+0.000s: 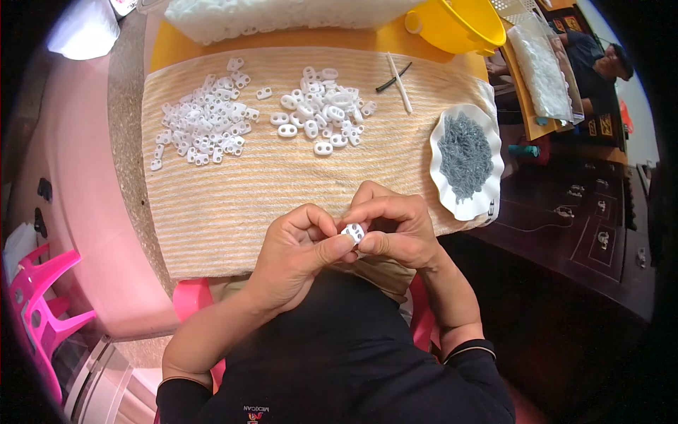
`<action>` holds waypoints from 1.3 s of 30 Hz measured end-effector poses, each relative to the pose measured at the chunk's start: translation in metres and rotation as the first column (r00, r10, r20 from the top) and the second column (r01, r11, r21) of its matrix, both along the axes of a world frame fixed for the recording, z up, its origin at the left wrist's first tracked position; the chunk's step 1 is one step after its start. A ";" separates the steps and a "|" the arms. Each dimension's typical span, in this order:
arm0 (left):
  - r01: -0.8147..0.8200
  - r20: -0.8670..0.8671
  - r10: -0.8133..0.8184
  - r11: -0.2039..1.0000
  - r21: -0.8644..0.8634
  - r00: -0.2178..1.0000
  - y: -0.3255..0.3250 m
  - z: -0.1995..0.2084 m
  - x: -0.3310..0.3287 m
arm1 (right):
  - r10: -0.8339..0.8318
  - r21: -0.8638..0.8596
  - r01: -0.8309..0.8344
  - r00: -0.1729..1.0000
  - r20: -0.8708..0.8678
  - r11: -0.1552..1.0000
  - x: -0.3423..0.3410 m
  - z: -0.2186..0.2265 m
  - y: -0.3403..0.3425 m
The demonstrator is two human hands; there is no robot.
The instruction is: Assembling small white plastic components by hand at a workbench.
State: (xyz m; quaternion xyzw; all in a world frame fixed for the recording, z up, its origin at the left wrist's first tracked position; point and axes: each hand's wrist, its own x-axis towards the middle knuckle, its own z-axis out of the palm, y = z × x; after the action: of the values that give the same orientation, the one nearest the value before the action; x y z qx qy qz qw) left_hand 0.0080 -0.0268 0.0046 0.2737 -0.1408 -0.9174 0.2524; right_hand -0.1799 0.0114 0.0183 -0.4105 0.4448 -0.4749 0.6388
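Close to my body, over the near edge of a striped cloth [212, 233], both hands meet at a small white plastic piece with holes [352, 232]. My left hand [300, 247] pinches it from the left between thumb and fingers. From the right, my right hand [395, 226] grips the same piece, its thumb against the side. Fingertips cover part of it. Farther off lie a pile of small white two-hole pieces [208, 116] at left and a pile of larger white oval two-hole pieces [325, 109] in the middle. A white wavy-edged dish [439, 166] holds small clear grey pieces.
A white stick [400, 83] and a black stick [394, 78] lie crossed beyond the dish. At the back stand a bag of white pieces [282, 18] and a yellow basin [459, 28]. Another person [593, 67] sits at far right; a pink stool [49, 307] stands left.
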 end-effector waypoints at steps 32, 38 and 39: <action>0.082 -0.005 -0.083 0.990 -0.117 0.997 0.003 0.003 0.000 | 0.108 -0.178 -0.140 0.978 -0.179 0.974 -0.011 0.013 0.004; 0.051 0.046 -0.047 0.995 -0.083 0.998 0.005 0.005 -0.001 | -0.322 -0.181 0.271 0.864 -0.388 0.945 -0.022 0.040 -0.009; 0.047 0.042 -0.043 0.994 -0.098 0.998 0.005 0.006 -0.001 | -0.429 -0.357 0.285 0.789 -0.440 0.889 -0.034 0.042 -0.017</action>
State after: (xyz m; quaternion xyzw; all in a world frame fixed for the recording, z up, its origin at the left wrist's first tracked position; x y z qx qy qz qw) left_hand 0.0069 -0.0222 0.0110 0.2756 -0.1971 -0.9092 0.2421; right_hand -0.2137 -0.0060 0.0606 -0.5116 0.5974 -0.5195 0.3339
